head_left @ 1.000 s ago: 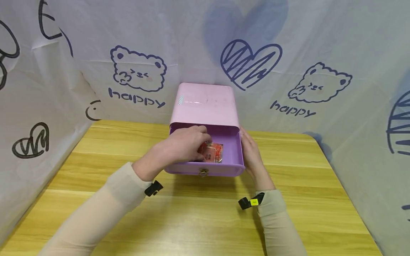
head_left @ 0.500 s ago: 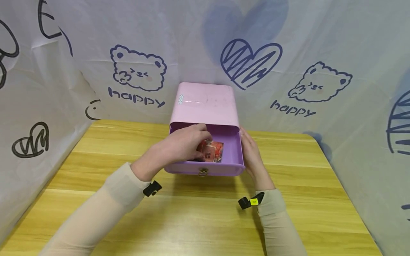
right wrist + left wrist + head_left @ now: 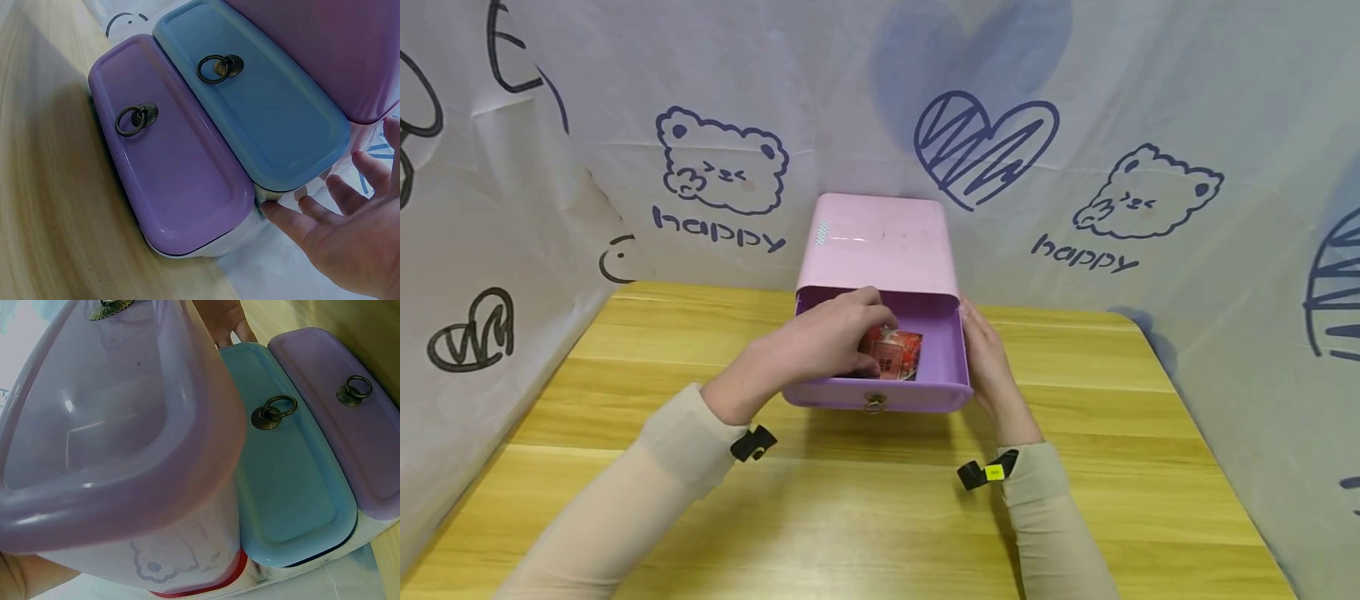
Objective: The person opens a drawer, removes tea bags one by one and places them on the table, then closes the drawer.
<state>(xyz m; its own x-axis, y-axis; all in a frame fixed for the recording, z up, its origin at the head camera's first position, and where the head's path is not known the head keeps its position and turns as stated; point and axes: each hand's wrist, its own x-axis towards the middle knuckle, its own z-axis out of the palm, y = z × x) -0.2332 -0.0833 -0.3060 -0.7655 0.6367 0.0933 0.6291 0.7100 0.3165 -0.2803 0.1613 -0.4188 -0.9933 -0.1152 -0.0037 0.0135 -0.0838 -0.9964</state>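
Note:
A pink drawer cabinet (image 3: 880,258) stands at the back of the table with its top purple drawer (image 3: 943,350) pulled out. My left hand (image 3: 827,337) reaches over the drawer's front into it and pinches a flat red printed packet (image 3: 901,354) between thumb and fingers. Part of the packet is hidden behind the hand. On the cabinet's right side, my right hand (image 3: 988,354) rests its fairly straight fingers against the wall, as the right wrist view also shows. Below the open drawer are a closed blue drawer (image 3: 269,106) and a closed purple drawer (image 3: 175,162), each with a ring pull.
The cabinet stands on a yellow wood-grain table (image 3: 880,508). Behind it hangs a white cloth (image 3: 857,100) printed with bears, hearts and lettering, close to the table's back edge. Another cloth wall runs along the left side.
The left hand has shifted very slightly left and up, and the red packet in its fingers has tilted a little. The right hand and the cabinet stay nearly still.

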